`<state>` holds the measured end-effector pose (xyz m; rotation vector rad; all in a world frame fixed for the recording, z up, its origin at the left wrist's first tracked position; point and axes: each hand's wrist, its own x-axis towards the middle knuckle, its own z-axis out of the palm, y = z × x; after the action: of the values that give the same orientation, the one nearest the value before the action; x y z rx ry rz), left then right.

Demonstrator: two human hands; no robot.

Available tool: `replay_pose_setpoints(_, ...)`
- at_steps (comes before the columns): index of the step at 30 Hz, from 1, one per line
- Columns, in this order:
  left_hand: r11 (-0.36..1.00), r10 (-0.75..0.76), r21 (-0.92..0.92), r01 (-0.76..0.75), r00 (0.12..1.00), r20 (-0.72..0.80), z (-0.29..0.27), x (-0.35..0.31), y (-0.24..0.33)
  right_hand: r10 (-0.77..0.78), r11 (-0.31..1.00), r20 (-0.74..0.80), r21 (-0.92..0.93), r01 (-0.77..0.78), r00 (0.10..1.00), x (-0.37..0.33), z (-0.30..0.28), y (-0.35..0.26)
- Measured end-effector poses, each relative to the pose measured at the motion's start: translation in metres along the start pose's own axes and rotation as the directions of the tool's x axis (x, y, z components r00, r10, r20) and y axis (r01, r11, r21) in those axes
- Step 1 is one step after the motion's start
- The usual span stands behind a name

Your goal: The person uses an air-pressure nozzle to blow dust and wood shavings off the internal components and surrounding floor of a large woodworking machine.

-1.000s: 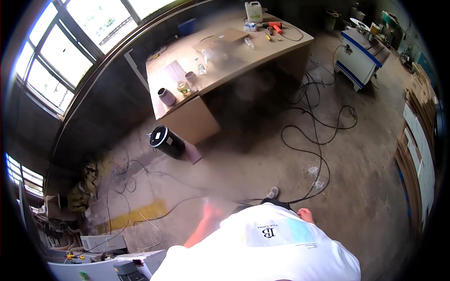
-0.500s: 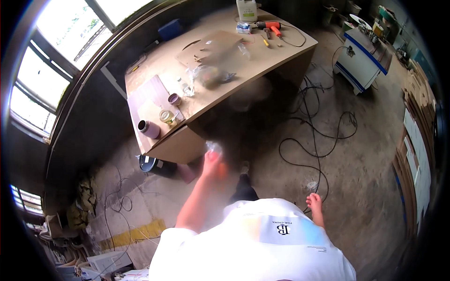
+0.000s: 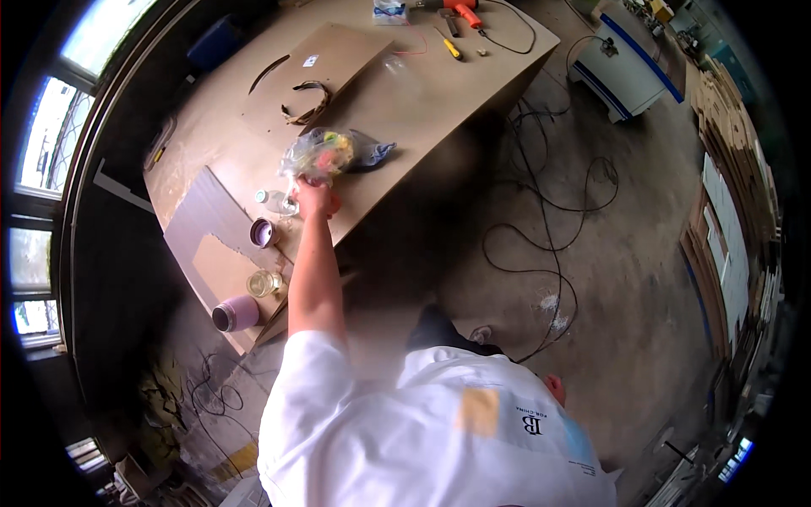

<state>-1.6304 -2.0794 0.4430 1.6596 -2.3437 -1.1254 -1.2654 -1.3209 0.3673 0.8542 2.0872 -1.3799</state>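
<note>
My left hand (image 3: 314, 201) reaches over the work table (image 3: 456, 101), fingers curled at the near side of a crumpled clear plastic bag (image 3: 325, 154) with red and yellow things in it. The bag hides part of the fingertips. Beside that hand lies a small clear bottle (image 3: 272, 199) with a pale cap. Nearer me are a purple cup-like lid (image 3: 263, 232), a glass jar (image 3: 263, 283) and a pink tumbler (image 3: 238, 314) lying on its side. Low at my right side, my right hand (image 3: 555, 389) is mostly hidden by my white shirt; its fingers do not show clearly.
A brown board (image 3: 338, 63) on the table bears a curved brown band (image 3: 311, 101). Farther back lie a yellow-handled tool (image 3: 453, 49) and an orange heat gun (image 3: 466, 13). A black cable (image 3: 553, 245) loops across the floor. Boards (image 3: 718, 245) lean at the right.
My left hand has moved from beside the table's near end up to the bag on the tabletop, carrying a clear-wrapped reddish thing at first. My right hand has drawn back behind the shirt.
</note>
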Motion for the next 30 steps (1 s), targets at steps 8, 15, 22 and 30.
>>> replay_pose_setpoints(8,0.928,0.046,0.368,-0.048,0.999,0.015,0.037,0.094,-0.020,-0.031,0.981,-0.091,0.189,0.048,0.995,0.039,0.022,-0.058)
replay_pose_setpoints(15,0.889,0.387,0.315,-0.333,0.913,-0.127,0.026,0.071,-0.059,0.082,0.996,-0.013,0.036,-0.082,0.997,0.041,0.047,-0.073)
replay_pose_setpoints(22,0.887,0.422,0.259,-0.383,0.900,-0.113,0.008,-0.002,-0.045,0.114,0.978,-0.050,0.182,-0.103,0.992,0.032,0.044,-0.048)
replay_pose_setpoints(30,0.637,0.749,-0.428,-0.642,0.383,0.541,0.151,-0.173,-0.122,-0.034,0.983,-0.148,0.176,0.060,0.988,0.002,0.050,-0.031)
